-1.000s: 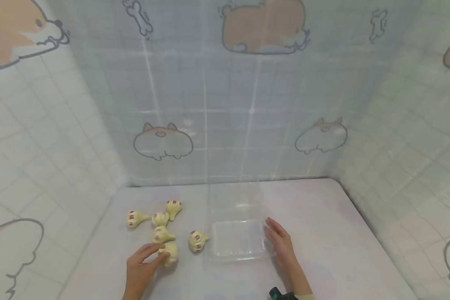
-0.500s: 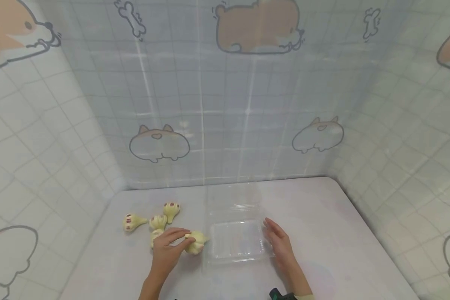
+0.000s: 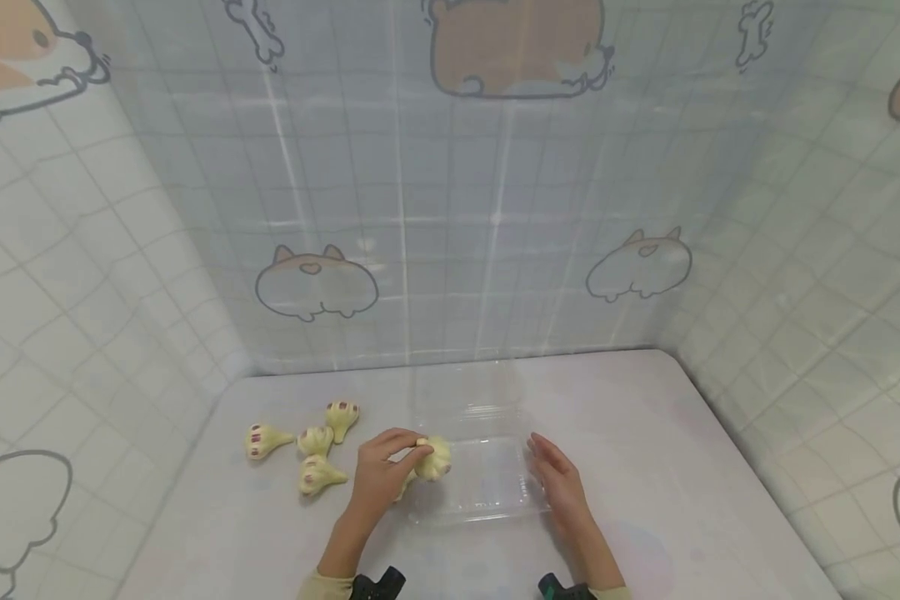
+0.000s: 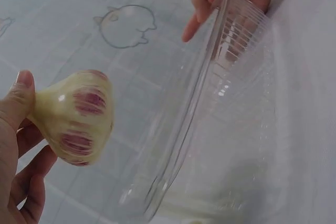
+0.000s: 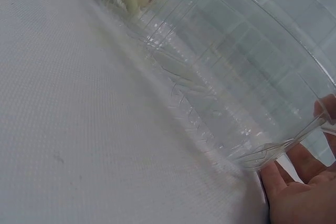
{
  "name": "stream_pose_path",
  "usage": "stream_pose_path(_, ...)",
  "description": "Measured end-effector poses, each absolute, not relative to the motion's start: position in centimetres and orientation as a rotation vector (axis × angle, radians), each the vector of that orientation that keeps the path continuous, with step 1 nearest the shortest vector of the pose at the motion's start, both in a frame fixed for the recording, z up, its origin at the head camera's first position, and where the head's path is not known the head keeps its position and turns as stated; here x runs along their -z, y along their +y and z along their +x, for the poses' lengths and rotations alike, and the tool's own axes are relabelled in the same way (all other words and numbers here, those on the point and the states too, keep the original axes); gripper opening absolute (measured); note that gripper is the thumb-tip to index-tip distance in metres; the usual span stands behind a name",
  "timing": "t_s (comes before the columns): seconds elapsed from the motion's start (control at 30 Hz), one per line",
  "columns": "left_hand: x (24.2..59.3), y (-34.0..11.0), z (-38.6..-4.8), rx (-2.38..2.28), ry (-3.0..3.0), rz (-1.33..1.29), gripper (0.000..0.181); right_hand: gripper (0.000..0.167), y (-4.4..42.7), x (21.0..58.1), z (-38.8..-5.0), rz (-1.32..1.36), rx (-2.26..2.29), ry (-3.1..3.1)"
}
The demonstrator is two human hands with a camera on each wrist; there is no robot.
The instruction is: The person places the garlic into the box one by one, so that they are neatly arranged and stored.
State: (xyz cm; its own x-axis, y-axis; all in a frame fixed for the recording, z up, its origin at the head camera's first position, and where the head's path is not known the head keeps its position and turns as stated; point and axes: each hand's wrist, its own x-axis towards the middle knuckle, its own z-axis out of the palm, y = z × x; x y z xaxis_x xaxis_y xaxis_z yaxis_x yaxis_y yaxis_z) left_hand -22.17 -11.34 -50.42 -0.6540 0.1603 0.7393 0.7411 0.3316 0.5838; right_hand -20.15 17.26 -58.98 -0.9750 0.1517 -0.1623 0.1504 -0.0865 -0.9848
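My left hand [image 3: 378,473] pinches a garlic bulb [image 3: 436,461] by its stem, thumb against fingers. In the left wrist view the bulb [image 4: 84,116] shows purple patches on pale yellow skin and hangs apart from the container wall. Below it stands a clear plastic container [image 3: 487,510], its hinged lid [image 3: 468,387] folded back. At the container's right side, my right hand [image 3: 561,479] touches the wall with fairly straight fingers. Another garlic bulb [image 3: 406,483] lies left of the container, mostly hidden behind my left hand.
Several more garlic bulbs, such as the nearest one [image 3: 319,475] and the far left one [image 3: 265,441], lie on the left of the white table [image 3: 645,433]. Tiled-pattern sheets with cartoon dogs [image 3: 315,283] enclose the back and sides.
My left hand has picked up a garlic bulb from the table's left and carried it rightward, over the container's left edge. My right hand has stayed at the container's side.
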Motion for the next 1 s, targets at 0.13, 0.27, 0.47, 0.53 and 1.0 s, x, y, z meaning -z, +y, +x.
stream_pose_path(0.13, 51.9, -10.6, -23.4, 1.354, -2.082, -0.756, 0.016, 0.046, 17.3, 58.8, -20.2, -0.356, -2.294, -2.123)
stream_pose_path(0.27, 52.2, -9.6, -24.0, 1.370, -2.148, -0.737, 0.016, 0.046, 17.5, 58.7, -20.2, -0.341, -2.320, -2.101)
stream_pose_path(0.47, 52.1, -8.1, -24.7, 1.402, -2.128, -0.790, 0.017, 0.046, 17.5, 58.8, -20.3, -0.286, -2.371, -2.059)
stream_pose_path(0.53, 52.1, -7.6, -25.1, 1.422, -2.131, -0.796, 0.017, 0.046, 17.5, 58.8, -20.4, -0.281, -2.370, -2.061)
stream_pose_path(1.0, 51.9, -4.5, -27.1, 1.253, -2.318, -0.789, 0.017, 0.046, 17.5, 58.7, -20.3, -0.314, -2.353, -2.087)
